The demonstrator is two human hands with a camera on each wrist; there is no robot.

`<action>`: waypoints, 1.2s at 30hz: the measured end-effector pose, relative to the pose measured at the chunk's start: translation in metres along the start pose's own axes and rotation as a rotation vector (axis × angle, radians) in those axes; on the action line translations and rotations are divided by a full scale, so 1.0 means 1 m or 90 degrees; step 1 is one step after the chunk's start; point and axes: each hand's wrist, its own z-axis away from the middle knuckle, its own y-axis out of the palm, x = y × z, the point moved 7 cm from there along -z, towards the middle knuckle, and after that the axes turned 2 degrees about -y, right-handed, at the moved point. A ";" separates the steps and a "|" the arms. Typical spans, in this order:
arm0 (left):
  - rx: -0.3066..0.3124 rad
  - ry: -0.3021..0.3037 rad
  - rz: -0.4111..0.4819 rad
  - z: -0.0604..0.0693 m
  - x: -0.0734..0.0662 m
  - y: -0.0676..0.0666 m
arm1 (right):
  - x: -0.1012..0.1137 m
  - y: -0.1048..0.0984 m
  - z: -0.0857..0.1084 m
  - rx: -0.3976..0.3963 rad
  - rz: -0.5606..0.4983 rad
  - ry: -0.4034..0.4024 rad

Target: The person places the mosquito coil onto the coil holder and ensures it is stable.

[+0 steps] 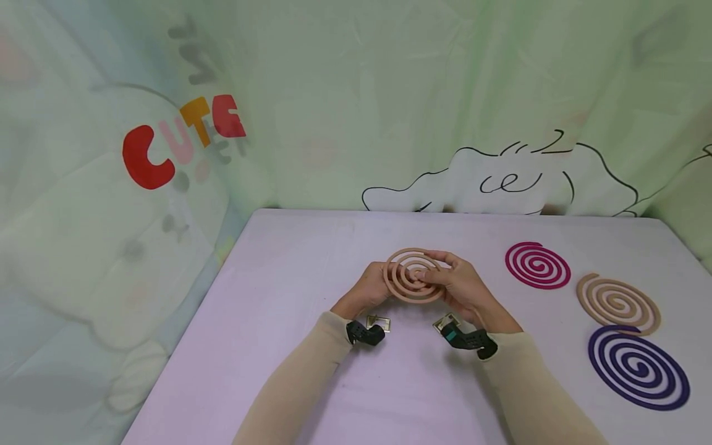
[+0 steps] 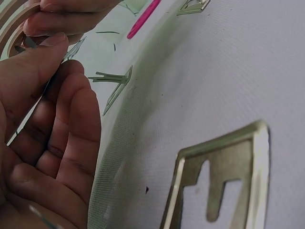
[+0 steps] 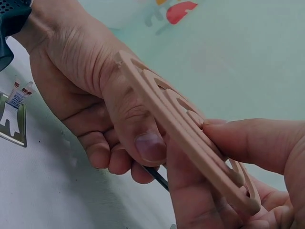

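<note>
Table (image 1: 300,247): pale lilac top. Tan spiral coil (image 1: 618,302) lies flat. Dark-blue coil (image 1: 642,369) on its near side, meeting its edge. Magenta coil (image 1: 538,266) left of tan and farther back. Small metal stand (image 1: 374,321), another stand (image 1: 447,322): both well left of tan.

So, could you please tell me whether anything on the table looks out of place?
Only slightly: at the right of the table, the purple coil and tan coil overlap at their edges, whereas the pink coil lies apart. I see no spill.
</note>
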 end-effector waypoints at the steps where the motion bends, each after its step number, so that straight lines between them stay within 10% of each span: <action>1: 0.000 0.002 0.000 0.000 0.000 0.000 | 0.000 0.000 0.000 0.000 -0.001 -0.001; 36: 0.008 0.006 -0.008 0.000 0.001 -0.001 | 0.000 0.003 0.002 0.012 -0.012 0.006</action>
